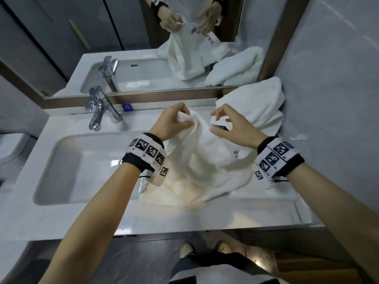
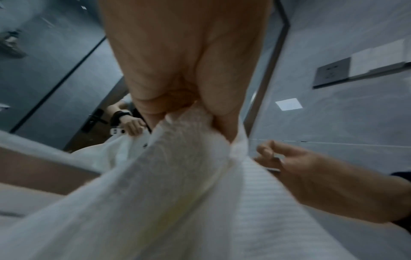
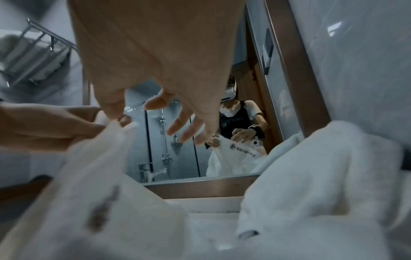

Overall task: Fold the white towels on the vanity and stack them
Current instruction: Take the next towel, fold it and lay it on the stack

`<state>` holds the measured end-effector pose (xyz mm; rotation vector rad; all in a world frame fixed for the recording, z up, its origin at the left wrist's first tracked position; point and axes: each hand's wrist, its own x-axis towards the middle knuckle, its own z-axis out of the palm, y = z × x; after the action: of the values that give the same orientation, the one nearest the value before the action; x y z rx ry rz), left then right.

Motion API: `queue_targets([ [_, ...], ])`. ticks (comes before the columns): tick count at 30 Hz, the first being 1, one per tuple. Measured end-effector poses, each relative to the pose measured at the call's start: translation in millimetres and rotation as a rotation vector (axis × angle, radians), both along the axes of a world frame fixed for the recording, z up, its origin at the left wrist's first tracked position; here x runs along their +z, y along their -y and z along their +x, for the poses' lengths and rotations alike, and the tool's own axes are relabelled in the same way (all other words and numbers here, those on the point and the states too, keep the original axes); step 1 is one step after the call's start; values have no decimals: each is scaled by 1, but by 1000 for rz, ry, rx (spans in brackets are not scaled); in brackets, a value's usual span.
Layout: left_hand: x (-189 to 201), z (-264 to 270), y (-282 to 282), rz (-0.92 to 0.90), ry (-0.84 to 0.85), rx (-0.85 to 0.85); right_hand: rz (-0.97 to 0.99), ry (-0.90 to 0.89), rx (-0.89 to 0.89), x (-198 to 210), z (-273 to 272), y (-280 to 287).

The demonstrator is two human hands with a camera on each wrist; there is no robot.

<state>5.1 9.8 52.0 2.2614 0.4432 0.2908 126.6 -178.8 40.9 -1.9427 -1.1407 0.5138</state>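
Observation:
A white towel with a dark logo hangs bunched over the vanity counter, right of the basin. My left hand pinches its upper corner between thumb and fingers and holds it raised; the left wrist view shows the same pinch on the towel. Just right of that corner is my right hand, with fingers spread and holding nothing. In the right wrist view the right hand hovers over the towel. A second white towel lies crumpled at the back right corner.
The basin and chrome faucet take up the counter's left half. The mirror stands behind, a grey wall on the right. Another flat white towel lies under my right wrist near the counter's right edge.

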Motion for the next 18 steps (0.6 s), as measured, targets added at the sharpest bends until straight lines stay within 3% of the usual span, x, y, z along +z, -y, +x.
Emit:
queue_targets([
  [4,15,6,19,97,-7,74,-42,89,-41,4,-27,-14],
  [9,27,4,27,91,-35,75,-212,118,-260,5,-44,-27],
  [15,36,-11,21,47,-43,67,-244,18,-246,1,-42,-25],
  [18,43,-13,25,107,-70,79,-267,106,-267,-4,-45,-27],
])
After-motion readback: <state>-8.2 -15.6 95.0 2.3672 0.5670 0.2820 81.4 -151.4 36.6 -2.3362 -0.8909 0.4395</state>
